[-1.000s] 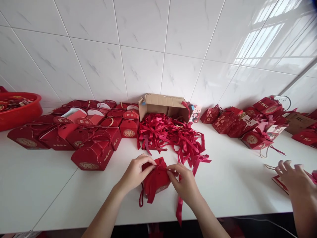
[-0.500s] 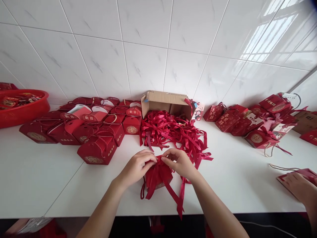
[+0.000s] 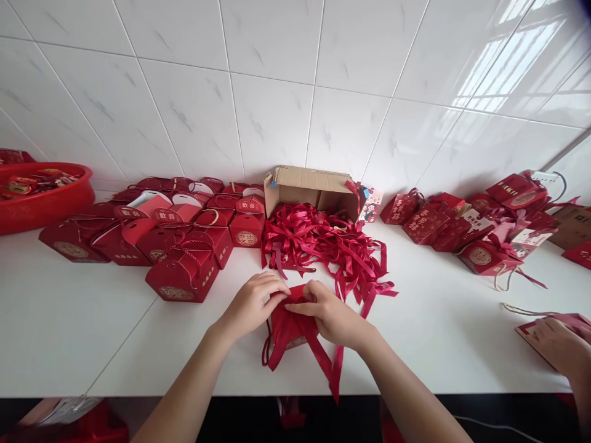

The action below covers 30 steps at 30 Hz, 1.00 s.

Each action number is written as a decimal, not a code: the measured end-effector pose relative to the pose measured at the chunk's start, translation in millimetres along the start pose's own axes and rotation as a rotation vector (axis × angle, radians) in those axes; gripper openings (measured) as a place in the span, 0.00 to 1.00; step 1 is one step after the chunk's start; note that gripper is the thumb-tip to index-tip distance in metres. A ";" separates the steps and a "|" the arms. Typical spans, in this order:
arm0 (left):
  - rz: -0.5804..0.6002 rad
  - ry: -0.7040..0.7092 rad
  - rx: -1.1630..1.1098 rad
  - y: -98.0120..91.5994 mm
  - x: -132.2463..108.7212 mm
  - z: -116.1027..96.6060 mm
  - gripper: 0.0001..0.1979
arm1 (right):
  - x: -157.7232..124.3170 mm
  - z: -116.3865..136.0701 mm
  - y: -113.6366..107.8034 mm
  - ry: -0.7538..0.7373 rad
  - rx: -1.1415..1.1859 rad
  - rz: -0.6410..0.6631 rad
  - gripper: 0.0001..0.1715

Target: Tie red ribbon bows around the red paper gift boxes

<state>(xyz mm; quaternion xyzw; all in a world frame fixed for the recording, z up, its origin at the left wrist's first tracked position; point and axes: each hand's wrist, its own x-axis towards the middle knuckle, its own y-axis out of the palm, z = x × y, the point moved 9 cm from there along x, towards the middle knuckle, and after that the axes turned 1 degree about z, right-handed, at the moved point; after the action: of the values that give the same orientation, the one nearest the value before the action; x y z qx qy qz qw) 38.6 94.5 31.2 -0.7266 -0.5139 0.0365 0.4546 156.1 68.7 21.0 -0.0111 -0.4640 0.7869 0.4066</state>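
Observation:
A small red gift box (image 3: 295,340) stands in front of me on the white table, with a twisted cord handle (image 3: 265,351) hanging at its left side. Across its top lies a red ribbon (image 3: 318,354), its long tails draping down the front. My left hand (image 3: 258,304) is closed at the upper left of the box, thumb and fingertips pinching the ribbon there. My right hand (image 3: 335,317) bends over the top from the right, its fingers closed on the ribbon beside the left fingertips. The exact grip under the right fingers is partly hidden.
Behind the box, a cardboard carton (image 3: 316,178) spills a heap of red ribbons (image 3: 318,237). Several red gift boxes (image 3: 182,277) stand at left near a red basin (image 3: 50,200). More boxes (image 3: 425,221) are at right, where another person's hand (image 3: 558,344) rests on a flat red piece.
My right hand has shifted down and left over the box top, its fingers now lying across the ribbon. The left hand stays nearly in place. The view tilts slightly.

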 end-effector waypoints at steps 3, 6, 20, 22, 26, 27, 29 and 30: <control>-0.043 -0.036 0.056 -2.4 0.3 4.8 0.09 | -2.7 -0.8 4.1 -0.018 0.034 -0.010 0.25; -0.036 -0.072 0.048 -1.4 -0.1 7.4 0.09 | -4.7 -2.2 5.3 -0.010 0.051 -0.014 0.22; 0.132 -0.163 -0.178 19.3 -5.0 20.2 0.09 | -6.3 -6.3 5.0 -0.002 0.128 -0.029 0.25; 0.129 -0.177 -0.223 20.4 -5.9 24.0 0.11 | -5.8 -5.6 4.7 -0.006 0.141 -0.033 0.25; 0.128 -0.199 -0.254 20.8 -6.6 28.0 0.13 | -4.9 -4.2 3.3 -0.011 0.146 -0.053 0.24; 0.135 -0.198 -0.260 21.5 -6.4 26.9 0.13 | -4.8 -4.3 3.4 -0.010 0.143 -0.055 0.24; 0.135 -0.191 -0.268 22.4 -5.3 22.7 0.12 | -4.8 -4.7 4.0 -0.009 0.137 -0.052 0.24; 0.121 -0.184 -0.265 22.1 -4.3 19.8 0.11 | -4.8 -4.9 4.5 -0.010 0.139 -0.047 0.24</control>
<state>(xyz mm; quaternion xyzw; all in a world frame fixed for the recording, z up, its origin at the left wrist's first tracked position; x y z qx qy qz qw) 42.0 102.1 2.4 -0.8032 -0.5091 0.0619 0.3031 158.4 68.0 13.2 0.0319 -0.4105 0.8074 0.4227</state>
